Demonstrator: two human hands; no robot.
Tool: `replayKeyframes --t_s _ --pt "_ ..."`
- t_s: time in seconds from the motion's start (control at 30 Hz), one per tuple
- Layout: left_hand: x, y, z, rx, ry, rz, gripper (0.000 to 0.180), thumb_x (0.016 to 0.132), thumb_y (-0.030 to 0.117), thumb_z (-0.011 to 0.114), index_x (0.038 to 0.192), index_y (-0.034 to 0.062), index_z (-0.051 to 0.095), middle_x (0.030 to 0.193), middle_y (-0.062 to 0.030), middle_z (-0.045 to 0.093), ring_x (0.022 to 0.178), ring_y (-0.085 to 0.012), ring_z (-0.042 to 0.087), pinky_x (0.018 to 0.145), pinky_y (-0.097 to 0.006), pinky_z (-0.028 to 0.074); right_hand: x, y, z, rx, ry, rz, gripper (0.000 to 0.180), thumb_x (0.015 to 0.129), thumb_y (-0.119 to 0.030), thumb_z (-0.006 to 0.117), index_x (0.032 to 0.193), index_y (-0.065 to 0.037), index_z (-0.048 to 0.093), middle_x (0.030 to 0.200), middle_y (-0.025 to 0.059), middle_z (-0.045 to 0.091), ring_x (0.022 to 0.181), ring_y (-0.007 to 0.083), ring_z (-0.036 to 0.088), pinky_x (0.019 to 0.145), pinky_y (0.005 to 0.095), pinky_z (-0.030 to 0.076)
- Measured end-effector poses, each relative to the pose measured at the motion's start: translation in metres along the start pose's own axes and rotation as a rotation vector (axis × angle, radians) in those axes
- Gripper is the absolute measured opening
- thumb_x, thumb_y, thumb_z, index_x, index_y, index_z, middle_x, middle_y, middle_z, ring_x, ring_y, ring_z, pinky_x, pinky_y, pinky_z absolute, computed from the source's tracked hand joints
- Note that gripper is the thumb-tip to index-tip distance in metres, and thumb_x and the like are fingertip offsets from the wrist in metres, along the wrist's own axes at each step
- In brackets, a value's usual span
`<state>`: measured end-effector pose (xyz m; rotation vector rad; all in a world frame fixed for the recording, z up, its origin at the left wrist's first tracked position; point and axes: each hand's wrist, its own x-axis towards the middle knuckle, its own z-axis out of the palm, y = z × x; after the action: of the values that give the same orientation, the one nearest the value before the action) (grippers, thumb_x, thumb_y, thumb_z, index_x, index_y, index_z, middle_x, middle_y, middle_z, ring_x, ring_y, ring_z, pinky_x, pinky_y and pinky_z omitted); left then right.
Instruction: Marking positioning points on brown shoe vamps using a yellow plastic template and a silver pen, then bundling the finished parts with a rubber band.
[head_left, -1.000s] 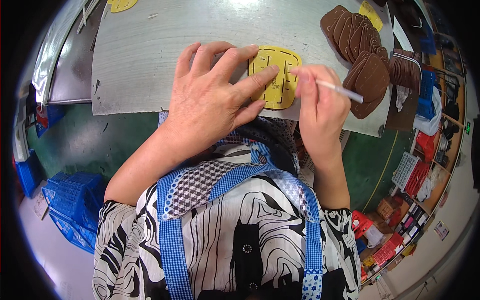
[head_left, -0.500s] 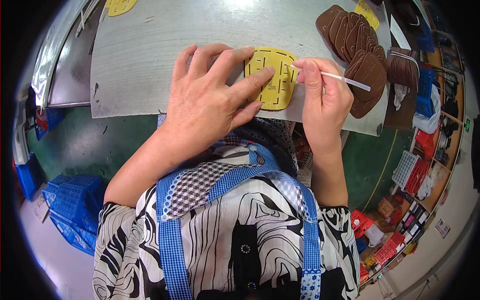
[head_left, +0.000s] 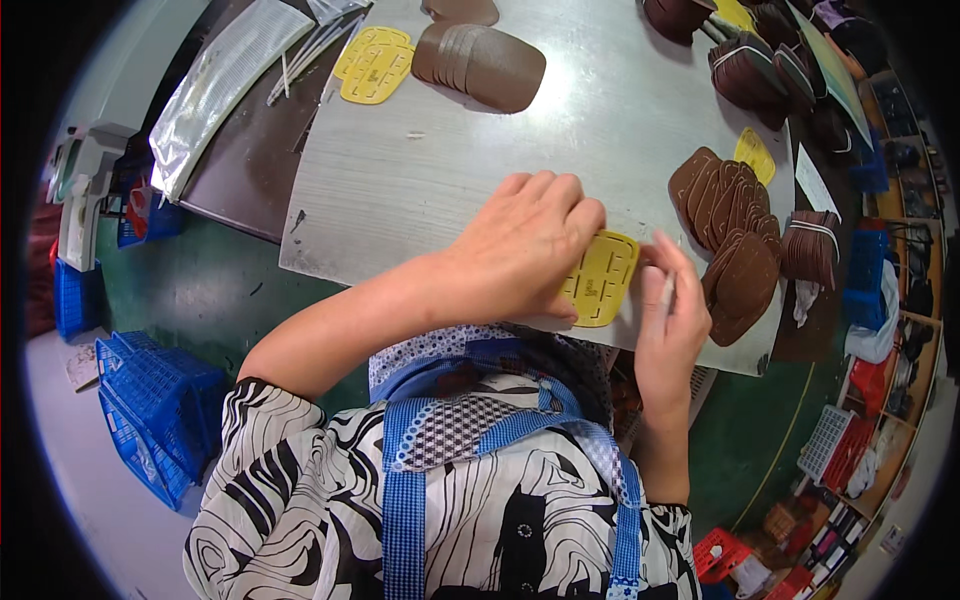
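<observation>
While the yellow template (head_left: 610, 270) sits right of centre in the frame, near the front edge of the counter (head_left: 390, 200), I note that my left hand (head_left: 520, 248) is curled over its left side, thumb at the lower edge. My right hand (head_left: 676, 335), partly closed, has a pale slim pen (head_left: 668, 292) between its fingers, just beside the template's right edge; I cannot tell whether it touches. Marked brown pieces (head_left: 745, 280) fan out at the right; an overlapping brown row (head_left: 510, 70) occupies the upper centre.
</observation>
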<state>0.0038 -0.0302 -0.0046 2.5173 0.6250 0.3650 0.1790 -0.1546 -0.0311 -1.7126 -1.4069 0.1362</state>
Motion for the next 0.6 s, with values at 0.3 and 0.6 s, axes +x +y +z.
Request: replayKeyframes --t_s 0.3,0.6 --pt "-0.003 -0.091 -0.027 0.471 0.321 -0.05 0.075 0.08 0.04 0.079 0.143 0.0094 0.051 0.137 -0.0134 0.052 0.135 -0.0334 0.045 0.118 -0.05 0.03 0.033 0.058 -0.094 -0.305 0.234 0.333 0.024 0.103 -0.019 0.064 0.098 0.004 0.066 0.089 0.002 0.067 0.077 0.0072 0.056 0.073 0.0265 0.048" --pt "-0.059 0.014 0.008 0.182 -0.015 0.117 0.067 0.08 0.043 0.078 0.14 0.0207 0.058 0.131 -0.0093 0.054 0.136 -0.0303 0.046 0.118 -0.062 0.027 0.014 0.015 -0.061 0.232 0.218 0.4 0.018 0.1 -0.012 0.069 0.11 0.003 0.069 0.093 0.001 0.068 0.086 0.0075 0.061 0.076 0.0219 0.049"
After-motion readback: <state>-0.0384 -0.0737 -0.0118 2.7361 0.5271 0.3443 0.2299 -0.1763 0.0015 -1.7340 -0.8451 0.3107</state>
